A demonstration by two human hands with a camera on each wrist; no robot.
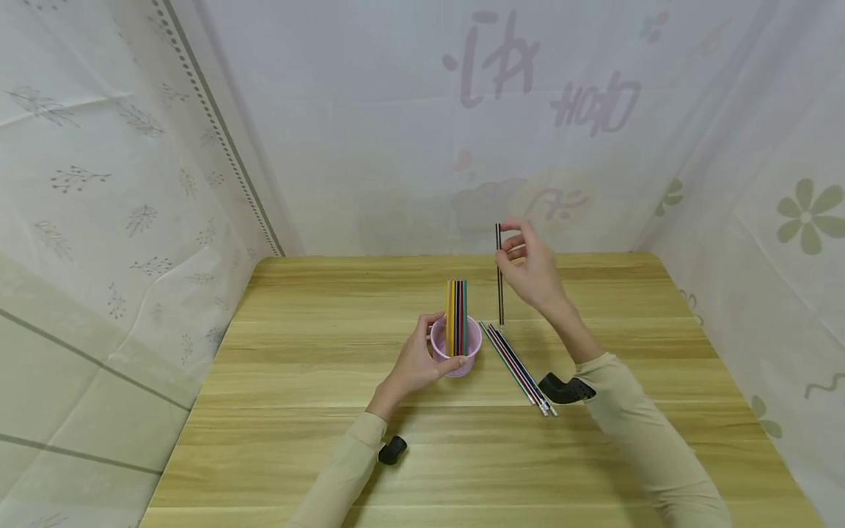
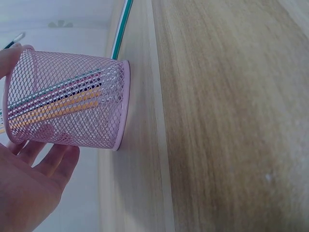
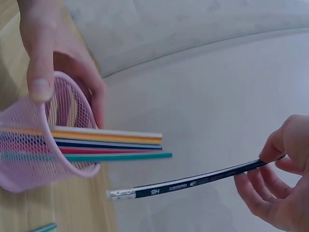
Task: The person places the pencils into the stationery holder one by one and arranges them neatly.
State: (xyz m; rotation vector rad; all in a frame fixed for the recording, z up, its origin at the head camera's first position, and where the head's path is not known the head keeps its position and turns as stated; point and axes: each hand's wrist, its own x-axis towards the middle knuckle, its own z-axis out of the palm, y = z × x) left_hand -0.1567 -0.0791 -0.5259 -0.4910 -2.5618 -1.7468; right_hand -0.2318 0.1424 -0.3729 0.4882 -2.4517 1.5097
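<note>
My left hand (image 1: 414, 359) grips a pink mesh pencil cup (image 2: 67, 134), its thumb over the near rim and its fingers round the far side. Several pencils (image 1: 456, 312) in yellow, dark blue, red and green lean together inside the cup. Above the table, to the right of the cup, my right hand (image 1: 533, 273) pinches a dark pencil (image 3: 193, 180) near its upper end. That pencil hangs almost upright in the head view, with its white eraser end pointing down. Its side carries an HB marking in the right wrist view.
On the wooden table (image 1: 297, 381), just right of the cup, lies a loose bundle of pencils (image 1: 518, 367), with white eraser ends toward the near side. Printed cloth (image 1: 370, 147) hangs behind the table and at both sides. Black wrist cameras sit on both sleeves.
</note>
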